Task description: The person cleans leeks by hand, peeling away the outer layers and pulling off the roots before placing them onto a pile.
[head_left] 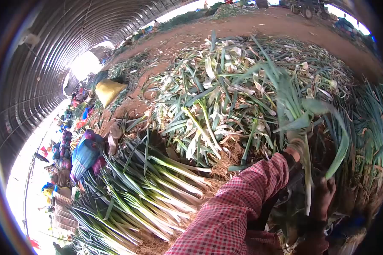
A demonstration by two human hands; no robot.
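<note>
My left hand [298,140], in a greyish glove below a red checked sleeve, is closed around a leek [291,97]. Its green leaves fan upward, and a pale stalk hangs below the grip. One broad leaf [344,140] bends out to the right and curves down to my right hand [325,195]. That hand is in shadow, with its fingertips closed at the leaf's lower end. Left of my sleeve lies a row of cleaned leeks [166,191], white stalks and brown roots toward me.
A large heap of stripped leaves [225,93] spreads ahead. Uncleaned leeks [366,123] stand bunched at the right. A person in blue clothing [86,155] sits at the left, near a yellow sack [108,91] and a plastic crate [65,216]. A curved shelter wall [34,85] runs along the left.
</note>
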